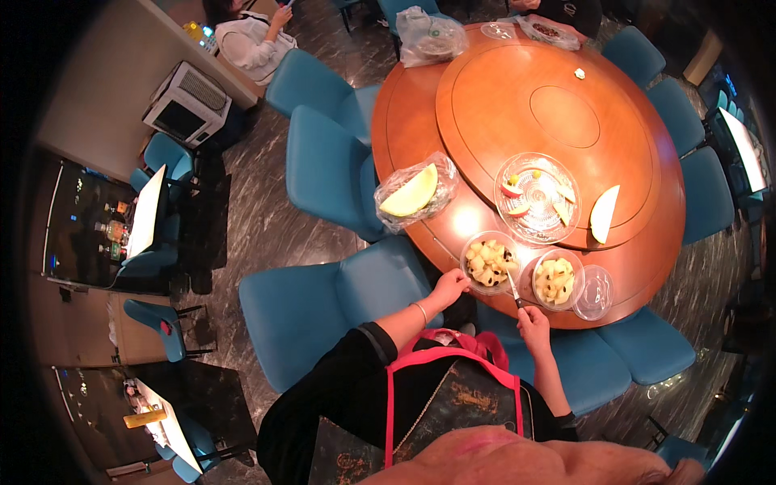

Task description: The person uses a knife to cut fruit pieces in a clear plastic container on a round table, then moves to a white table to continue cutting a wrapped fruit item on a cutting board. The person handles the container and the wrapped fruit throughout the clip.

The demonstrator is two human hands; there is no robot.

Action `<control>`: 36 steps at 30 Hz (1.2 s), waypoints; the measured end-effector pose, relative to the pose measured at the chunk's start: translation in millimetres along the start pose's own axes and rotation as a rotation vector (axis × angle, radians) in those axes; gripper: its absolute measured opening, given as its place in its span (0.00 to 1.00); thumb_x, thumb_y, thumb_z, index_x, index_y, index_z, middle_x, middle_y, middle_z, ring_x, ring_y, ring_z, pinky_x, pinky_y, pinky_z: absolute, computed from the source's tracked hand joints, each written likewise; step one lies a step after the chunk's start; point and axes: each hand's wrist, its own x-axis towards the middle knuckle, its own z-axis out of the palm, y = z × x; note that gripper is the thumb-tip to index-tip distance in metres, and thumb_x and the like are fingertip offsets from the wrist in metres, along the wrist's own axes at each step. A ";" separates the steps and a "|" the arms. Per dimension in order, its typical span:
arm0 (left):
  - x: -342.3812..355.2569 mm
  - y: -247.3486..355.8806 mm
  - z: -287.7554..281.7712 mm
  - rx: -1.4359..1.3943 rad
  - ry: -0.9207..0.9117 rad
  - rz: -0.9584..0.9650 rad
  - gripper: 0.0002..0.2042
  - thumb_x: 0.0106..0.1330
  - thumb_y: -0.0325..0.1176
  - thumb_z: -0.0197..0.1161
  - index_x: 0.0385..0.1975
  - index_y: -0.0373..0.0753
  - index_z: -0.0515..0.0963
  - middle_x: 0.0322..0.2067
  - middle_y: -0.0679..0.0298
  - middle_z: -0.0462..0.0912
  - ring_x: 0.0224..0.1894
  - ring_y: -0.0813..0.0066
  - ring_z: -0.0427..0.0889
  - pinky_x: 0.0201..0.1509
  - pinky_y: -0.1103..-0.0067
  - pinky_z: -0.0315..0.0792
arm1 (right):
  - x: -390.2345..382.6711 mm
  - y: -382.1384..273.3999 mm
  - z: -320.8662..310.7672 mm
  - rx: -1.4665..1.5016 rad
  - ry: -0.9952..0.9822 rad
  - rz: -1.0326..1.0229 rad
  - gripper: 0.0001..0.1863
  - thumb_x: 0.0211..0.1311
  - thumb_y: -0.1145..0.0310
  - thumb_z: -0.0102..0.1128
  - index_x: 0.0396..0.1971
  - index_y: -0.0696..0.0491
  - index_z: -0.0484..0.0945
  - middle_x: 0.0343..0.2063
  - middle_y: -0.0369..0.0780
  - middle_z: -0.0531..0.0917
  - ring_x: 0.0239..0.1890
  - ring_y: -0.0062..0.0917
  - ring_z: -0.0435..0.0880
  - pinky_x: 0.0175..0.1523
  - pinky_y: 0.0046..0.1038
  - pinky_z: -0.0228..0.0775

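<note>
My right hand (533, 324) is closed around the dark handle of a small knife (514, 288). Its blade points up and left, across the right side of a clear bowl (466, 279) of pale cut fruit (487, 260) with dark bits. At that bowl's lower left rim, the fingers of my left hand (452, 285) are closed on the edge. A second clear bowl (537, 297) of pale fruit chunks (554, 280) stands to the right, beside a clear lid (594, 293). Beyond the bowls, a clear plate (537, 229) carries fruit slices and small round yellow-green fruits.
A melon wedge (410, 192) lies on clear plastic at the round table's (390, 133) left; another pale wedge (604, 215) lies right of the plate. Bags (432, 40) and a small white scrap (579, 73) are farther back. Blue chairs (327, 158) surround the table; a person (255, 44) sits far left.
</note>
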 end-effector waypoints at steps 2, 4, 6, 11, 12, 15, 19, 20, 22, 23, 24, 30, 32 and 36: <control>-0.7 -0.6 -0.6 0.015 0.018 0.035 0.06 0.67 0.30 0.61 0.32 0.33 0.76 0.28 0.62 0.83 0.30 0.74 0.83 0.38 0.78 0.77 | 2.6 2.0 3.5 -0.014 -0.017 -0.058 0.10 0.68 0.63 0.60 0.35 0.56 0.79 0.21 0.32 0.79 0.22 0.13 0.74 0.27 0.18 0.66; 0.2 0.1 -0.6 -0.010 -0.018 0.016 0.06 0.67 0.30 0.61 0.32 0.33 0.76 0.28 0.61 0.83 0.31 0.74 0.83 0.38 0.77 0.77 | 4.6 2.7 6.1 -0.013 -0.007 -0.035 0.11 0.68 0.64 0.60 0.36 0.58 0.79 0.21 0.33 0.80 0.24 0.14 0.76 0.31 0.19 0.69; -0.3 1.8 -0.8 0.016 -0.026 0.008 0.06 0.68 0.30 0.60 0.33 0.33 0.76 0.29 0.62 0.82 0.32 0.75 0.83 0.39 0.79 0.78 | 5.2 1.8 9.0 -0.067 -0.004 -0.098 0.11 0.67 0.64 0.60 0.37 0.57 0.79 0.22 0.33 0.80 0.23 0.14 0.76 0.28 0.20 0.68; -2.4 10.6 -2.5 0.022 -0.074 -0.040 0.06 0.69 0.31 0.59 0.34 0.35 0.76 0.31 0.64 0.83 0.33 0.77 0.82 0.40 0.81 0.76 | 5.0 -7.2 15.3 -0.144 0.011 -0.151 0.11 0.67 0.62 0.59 0.39 0.55 0.79 0.21 0.33 0.79 0.20 0.14 0.74 0.25 0.20 0.66; -4.2 11.8 -3.0 0.020 -0.077 -0.055 0.06 0.69 0.32 0.59 0.35 0.36 0.76 0.31 0.64 0.83 0.34 0.77 0.82 0.40 0.81 0.75 | 5.0 -8.7 16.4 -0.170 0.009 -0.168 0.12 0.67 0.62 0.59 0.39 0.55 0.79 0.21 0.33 0.79 0.21 0.14 0.74 0.26 0.20 0.66; -6.3 15.3 -3.4 -0.011 -0.080 -0.090 0.06 0.69 0.33 0.59 0.35 0.37 0.76 0.32 0.65 0.83 0.35 0.77 0.82 0.41 0.81 0.74 | 8.1 -12.2 19.4 -0.215 0.009 -0.199 0.12 0.67 0.62 0.59 0.39 0.56 0.79 0.22 0.33 0.80 0.22 0.15 0.76 0.27 0.21 0.68; -8.1 18.4 -4.0 -0.017 -0.092 -0.088 0.06 0.70 0.34 0.58 0.36 0.38 0.76 0.33 0.65 0.83 0.35 0.77 0.82 0.41 0.81 0.74 | 12.1 -16.1 24.2 -0.325 0.042 -0.289 0.12 0.66 0.63 0.59 0.38 0.57 0.79 0.23 0.36 0.81 0.24 0.19 0.78 0.31 0.24 0.70; -8.4 19.0 -4.3 -0.028 -0.094 -0.124 0.07 0.70 0.34 0.58 0.36 0.38 0.76 0.33 0.65 0.83 0.35 0.78 0.82 0.41 0.81 0.74 | 12.7 -17.7 25.7 -0.358 0.053 -0.276 0.12 0.66 0.63 0.59 0.38 0.58 0.78 0.23 0.37 0.81 0.25 0.20 0.78 0.32 0.25 0.71; -8.3 20.5 -5.0 -0.054 -0.081 -0.119 0.07 0.71 0.32 0.57 0.35 0.35 0.76 0.32 0.63 0.83 0.34 0.76 0.82 0.41 0.80 0.75 | 13.1 -22.1 27.8 -0.371 0.054 -0.321 0.13 0.65 0.63 0.59 0.37 0.58 0.78 0.27 0.44 0.83 0.29 0.34 0.82 0.36 0.33 0.73; -8.3 20.9 -5.5 -0.113 -0.074 -0.156 0.07 0.72 0.31 0.56 0.35 0.34 0.76 0.32 0.62 0.83 0.34 0.75 0.82 0.42 0.79 0.76 | 13.1 -24.4 28.9 -0.368 0.047 -0.315 0.13 0.64 0.62 0.59 0.37 0.58 0.78 0.28 0.48 0.83 0.32 0.41 0.83 0.38 0.36 0.73; -7.9 21.4 -6.0 -0.084 -0.062 -0.136 0.07 0.72 0.31 0.56 0.35 0.34 0.76 0.32 0.62 0.83 0.34 0.75 0.82 0.42 0.79 0.76 | 14.0 -27.3 29.8 -0.386 0.056 -0.329 0.12 0.63 0.63 0.59 0.37 0.58 0.78 0.28 0.48 0.83 0.32 0.41 0.84 0.38 0.37 0.73; -3.0 19.2 -11.9 -0.027 -0.040 -0.080 0.09 0.72 0.36 0.55 0.35 0.37 0.76 0.33 0.64 0.84 0.35 0.78 0.81 0.42 0.80 0.74 | 19.0 -36.5 33.7 -0.448 0.071 -0.340 0.11 0.62 0.64 0.60 0.37 0.57 0.79 0.29 0.48 0.83 0.33 0.41 0.83 0.39 0.37 0.73; -0.8 18.3 -12.5 -0.008 -0.032 -0.077 0.09 0.72 0.36 0.55 0.35 0.37 0.76 0.33 0.64 0.84 0.35 0.78 0.81 0.42 0.80 0.74 | 21.0 -38.8 35.5 -0.488 0.079 -0.348 0.11 0.63 0.65 0.61 0.38 0.58 0.79 0.28 0.47 0.82 0.31 0.37 0.83 0.38 0.34 0.73; 0.2 18.2 -10.6 -0.025 -0.044 -0.067 0.09 0.72 0.34 0.55 0.34 0.36 0.76 0.31 0.64 0.83 0.34 0.77 0.81 0.41 0.80 0.74 | 24.4 -47.8 43.0 -0.645 0.094 -0.437 0.12 0.62 0.63 0.59 0.37 0.56 0.79 0.31 0.49 0.83 0.36 0.44 0.83 0.41 0.40 0.74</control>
